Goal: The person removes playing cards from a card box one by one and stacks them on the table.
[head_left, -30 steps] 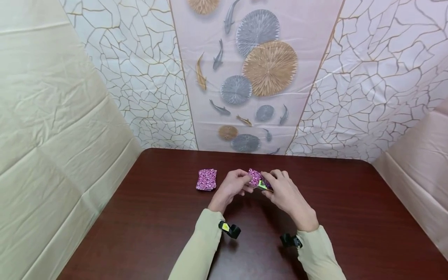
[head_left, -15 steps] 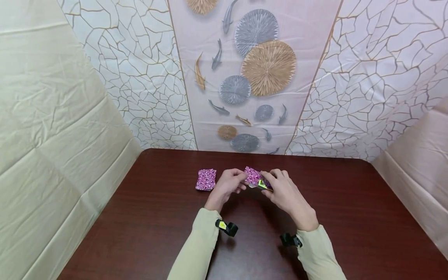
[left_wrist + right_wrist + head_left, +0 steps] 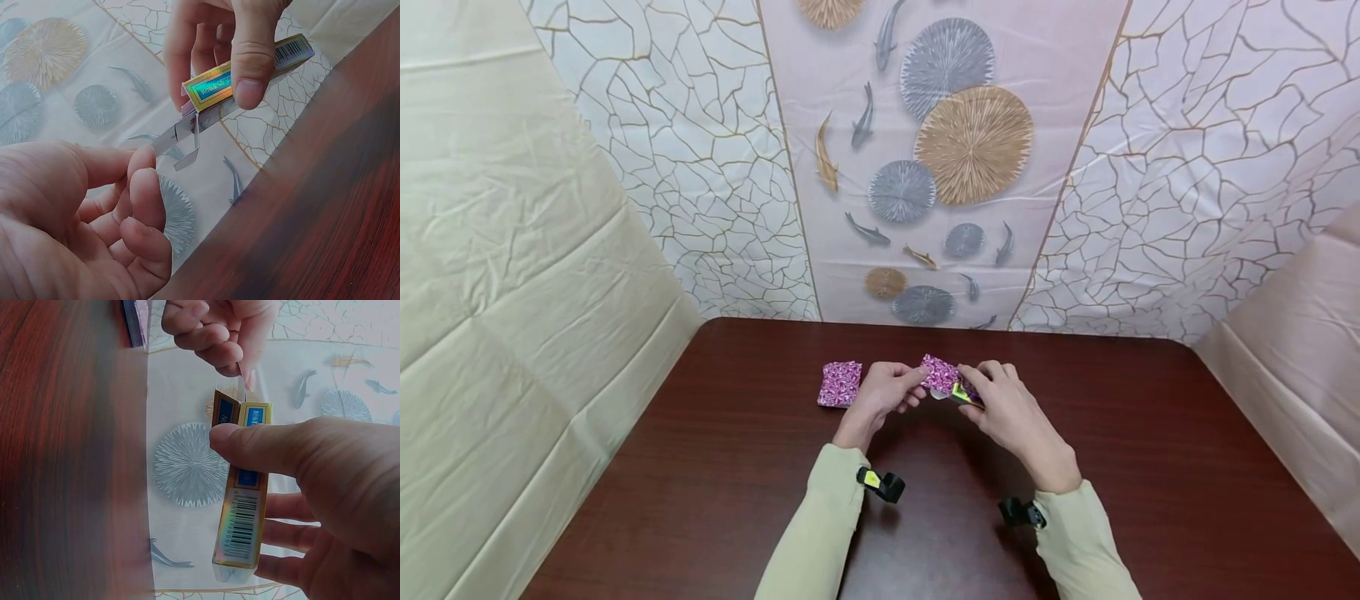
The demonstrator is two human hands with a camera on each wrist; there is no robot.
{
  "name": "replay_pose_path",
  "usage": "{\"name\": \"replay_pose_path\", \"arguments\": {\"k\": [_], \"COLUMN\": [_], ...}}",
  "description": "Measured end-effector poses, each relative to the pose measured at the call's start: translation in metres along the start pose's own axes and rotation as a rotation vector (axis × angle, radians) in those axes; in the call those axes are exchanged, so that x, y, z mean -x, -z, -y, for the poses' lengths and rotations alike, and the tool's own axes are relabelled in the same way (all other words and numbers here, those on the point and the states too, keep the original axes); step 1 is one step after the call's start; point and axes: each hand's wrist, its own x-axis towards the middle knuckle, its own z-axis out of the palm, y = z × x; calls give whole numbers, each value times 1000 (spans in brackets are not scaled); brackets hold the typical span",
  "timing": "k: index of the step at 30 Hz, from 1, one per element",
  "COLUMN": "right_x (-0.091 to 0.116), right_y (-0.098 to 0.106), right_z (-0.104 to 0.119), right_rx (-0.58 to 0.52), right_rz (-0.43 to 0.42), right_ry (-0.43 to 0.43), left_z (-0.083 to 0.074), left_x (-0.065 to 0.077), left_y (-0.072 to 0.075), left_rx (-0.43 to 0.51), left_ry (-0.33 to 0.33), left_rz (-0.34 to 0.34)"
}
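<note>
My left hand (image 3: 883, 393) pinches the edge of a pink-and-white patterned playing card (image 3: 939, 373) between thumb and fingertips. That card sticks out of the end of a narrow playing card box (image 3: 240, 515), gold-edged with a barcode along its side. Whether one card or several show there, I cannot tell. Beside the card, the box's end flap (image 3: 190, 156) hangs out. My right hand (image 3: 1006, 406) grips the box, thumb on one side and fingers on the other. To the left of my left hand, a stack of similarly patterned cards (image 3: 838, 384) lies on the table.
The dark reddish-brown table (image 3: 700, 483) runs back to a hanging patterned cloth (image 3: 887, 125) with fish and round leaf shapes. Pale draped cloth (image 3: 550, 317) closes off the left side, and more hangs at the right. Both cuffs carry small black cameras.
My left hand has moved a little to the left, away from the box. More of the patterned card now shows outside the box. My right hand has stayed almost still with the box.
</note>
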Motion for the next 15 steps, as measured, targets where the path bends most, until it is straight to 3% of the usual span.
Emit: {"name": "replay_pose_path", "arguments": {"k": [7, 15], "right_x": [0, 1], "right_y": [0, 0], "right_z": [-2, -2], "right_rx": [-12, -10], "right_rz": [-20, -16], "right_ry": [12, 13], "left_z": [1, 0], "left_x": [-1, -3], "left_y": [4, 13], "left_rx": [-43, 2], "left_ry": [0, -11], "left_rz": [13, -14]}}
